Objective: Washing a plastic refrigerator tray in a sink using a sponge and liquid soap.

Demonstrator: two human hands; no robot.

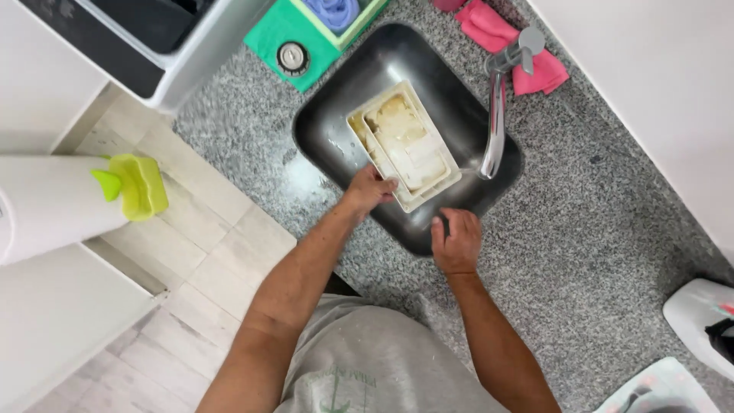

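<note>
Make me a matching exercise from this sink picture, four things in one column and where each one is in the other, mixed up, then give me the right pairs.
Things:
1. cream tray
2. pink cloth
3. drain plug
4. faucet

Places:
A. on the green mat left of the sink
B. inside the sink, left hand on its corner
C. on the counter behind the faucet base
D. reaching over the sink's right side

The right hand rests on the sink's near rim.

Pairs: 1-B, 2-C, 3-A, 4-D

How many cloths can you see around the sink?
2: a pink cloth behind the tap, and a blue cloth in the green tray at the top edge. Others may lie out of view.
</note>
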